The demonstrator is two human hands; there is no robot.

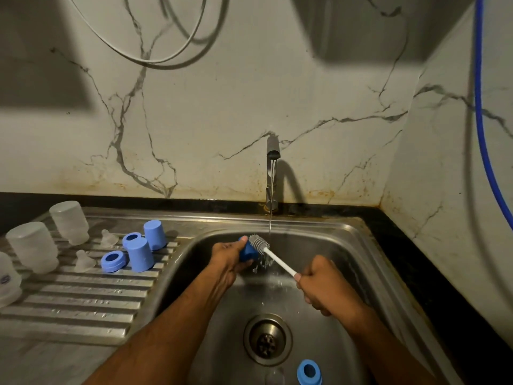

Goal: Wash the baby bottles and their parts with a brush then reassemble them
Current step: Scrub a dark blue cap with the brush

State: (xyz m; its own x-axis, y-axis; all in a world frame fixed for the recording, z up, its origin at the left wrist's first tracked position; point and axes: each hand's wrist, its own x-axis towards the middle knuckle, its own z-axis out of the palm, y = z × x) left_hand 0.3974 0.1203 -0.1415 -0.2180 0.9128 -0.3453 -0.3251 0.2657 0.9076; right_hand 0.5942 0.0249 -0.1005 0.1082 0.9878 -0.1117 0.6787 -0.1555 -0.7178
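Over the sink basin (347,245) the left hand (229,258) grips a blue cap (248,252), fingers curled round it, while the right hand (323,284) is closed round the white handle of the bottle brush (273,255), whose grey bristle head touches the cap beside a thin stream from the tap (272,173). Near the basin's front edge, beside the drain (267,340), lies a blue ring (309,372). On the ribbed draining surface (69,309) to the left stand two more blue caps (140,254) and two blue rings (113,261), with two clear teats (84,261) among them. Toward its far left corner, frosted bottles (33,247) stand upside down.
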